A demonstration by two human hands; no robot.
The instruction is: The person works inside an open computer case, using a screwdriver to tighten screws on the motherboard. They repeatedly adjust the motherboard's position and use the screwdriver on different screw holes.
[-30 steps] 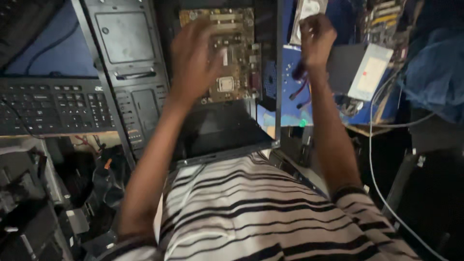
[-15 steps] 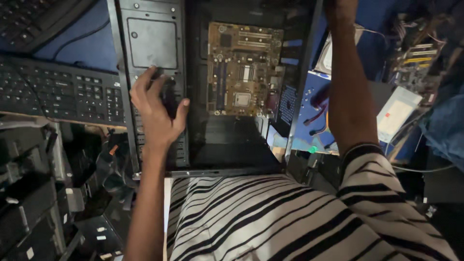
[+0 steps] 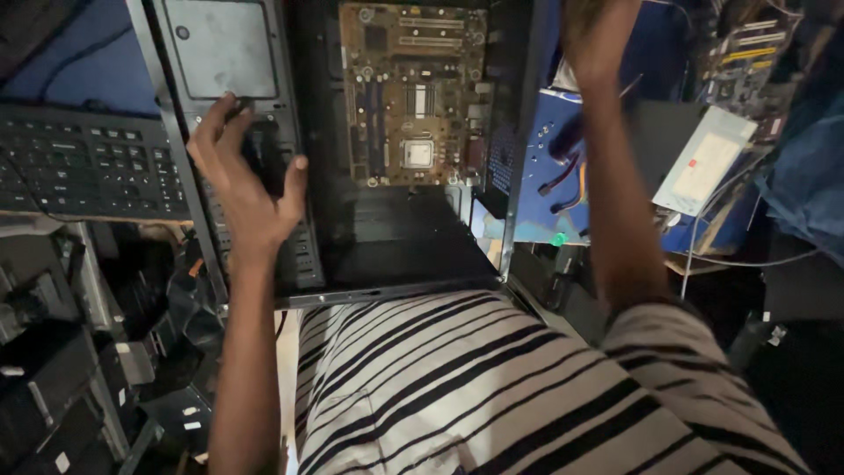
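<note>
Open computer case (image 3: 519, 176) lies flat before person, side panel off. Green-brown motherboard (image 3: 413, 92) sits inside, toward far end, square silver socket near its lower edge. Left hand (image 3: 246, 180) rests on case's drive-bay wall, fingers spread, thumb out, gripping nothing. Right hand (image 3: 593, 35) raised over case's right edge (blurred, partly cut by frame top; finger state impossible to tell). Black keyboard (image 3: 83, 163) left of case. Pale rectangular packet (image 3: 703, 163) with small red label lies tilted at right, near blue panel (image 3: 541, 167).
</note>
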